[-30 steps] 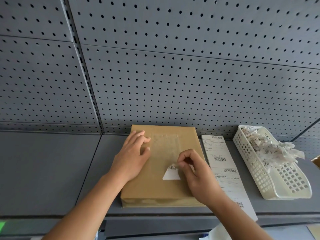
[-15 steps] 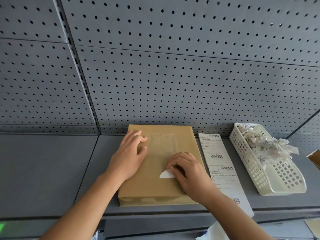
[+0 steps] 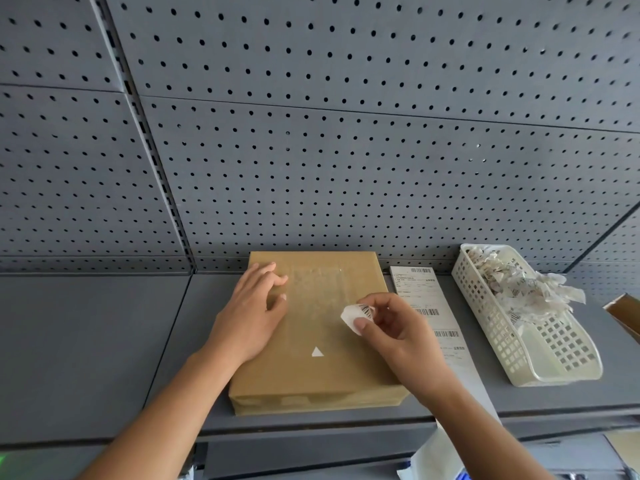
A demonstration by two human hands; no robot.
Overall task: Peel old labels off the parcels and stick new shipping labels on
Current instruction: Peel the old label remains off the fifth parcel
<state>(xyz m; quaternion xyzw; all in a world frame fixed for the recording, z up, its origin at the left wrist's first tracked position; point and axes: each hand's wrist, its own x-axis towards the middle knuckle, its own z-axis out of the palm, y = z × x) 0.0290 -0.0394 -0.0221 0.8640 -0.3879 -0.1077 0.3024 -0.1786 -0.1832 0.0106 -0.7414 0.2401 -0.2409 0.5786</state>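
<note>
A flat brown parcel (image 3: 322, 375) lies on the grey shelf, its top showing a pale patch of old glue. My left hand (image 3: 249, 313) rests flat on the parcel's left part, fingers straight. Just above the parcel's right side, my right hand (image 3: 394, 332) pinches a torn white label scrap (image 3: 355, 315) with a barcode on it. One small white triangle of label (image 3: 317, 352) stays stuck on the parcel. A strip of new shipping labels (image 3: 424, 306) lies to the right of the parcel.
A white perforated basket (image 3: 554, 355) holding several crumpled label scraps stands at the right. Grey pegboard (image 3: 346, 168) backs the shelf. A brown box corner (image 3: 623, 311) shows at the far right edge. White paper (image 3: 429, 459) hangs below the shelf front.
My right hand tore most of the white label piece off the parcel and lifted it. Only a small triangle is left stuck. My left hand stayed put.
</note>
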